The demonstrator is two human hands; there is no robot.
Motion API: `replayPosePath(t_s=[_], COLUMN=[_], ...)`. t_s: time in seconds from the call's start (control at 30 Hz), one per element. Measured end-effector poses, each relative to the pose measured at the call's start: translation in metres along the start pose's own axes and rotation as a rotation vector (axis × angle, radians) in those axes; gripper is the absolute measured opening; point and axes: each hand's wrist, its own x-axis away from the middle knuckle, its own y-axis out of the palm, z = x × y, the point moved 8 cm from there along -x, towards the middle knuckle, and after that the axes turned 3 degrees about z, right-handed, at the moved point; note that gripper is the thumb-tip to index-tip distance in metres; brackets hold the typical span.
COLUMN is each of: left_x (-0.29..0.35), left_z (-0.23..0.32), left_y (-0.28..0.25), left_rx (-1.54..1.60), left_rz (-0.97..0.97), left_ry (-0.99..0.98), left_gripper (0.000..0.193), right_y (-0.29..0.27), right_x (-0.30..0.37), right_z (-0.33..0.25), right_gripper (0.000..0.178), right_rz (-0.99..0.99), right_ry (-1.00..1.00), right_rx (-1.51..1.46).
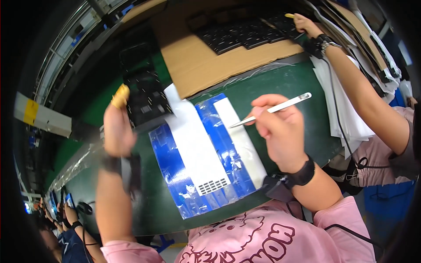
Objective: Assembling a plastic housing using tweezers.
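Observation:
My left hand (118, 133), smeared by motion, has yellow covers (120, 96) on its fingertips. It grips the left edge of a dark, slotted panel (147, 90), raised and tilted over the table. Pinched in my right hand (283, 131) is a pair of white tweezers (283, 105), tips pointing left. Those tips are at a white strip (234, 125) on a shiny blue board (169, 162). Beside that strip on the board, a long white backing sheet (193, 144) carries several small black rectangular stickers (212, 187) at its near end.
Brown cardboard (188, 61) covers the table's far side, with several black panels (239, 37) on it. At the upper right, another person's hand (307, 26) reaches toward them. White sheets (337, 101) hang at the right edge of the green table (289, 83). A black cable (340, 118) dangles there.

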Motion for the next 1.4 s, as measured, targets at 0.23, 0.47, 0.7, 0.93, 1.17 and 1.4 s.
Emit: replayPosePath(t_s=[0.23,0.47,0.7,0.93,1.17,1.4], left_x=[-0.129,-0.188,-0.155,-0.006,0.126,0.155], left_z=[0.082,-0.039,-0.006,0.035,-0.009,-0.006], left_y=[-0.090,0.077,0.091,0.064,0.025,0.004], left_rx=[-1.283,-1.579,-0.446,-0.030,0.144,-0.120], left_rz=[0.799,0.248,0.124,-0.130,0.104,0.301], left_ry=[0.495,0.208,0.143,-0.025,0.157,0.552], left_gripper=[0.054,0.052,0.015,0.023,0.044,0.034], right_y=[0.010,0.006,-0.002,0.002,0.038,0.038], right_x=[0.008,0.002,-0.002,0.003,0.040,0.070], right_z=[0.008,0.012,0.006,0.003,0.011,0.037], right_gripper=[0.013,0.013,0.013,0.013,0.017,0.009], right_rz=[-0.078,-0.081,-0.028,-0.097,-0.311,-0.259], right_ry=[0.049,0.055,0.027,0.096,0.227,0.264], right_rx=[-0.004,0.003,-0.009,-0.034,0.099,0.250])
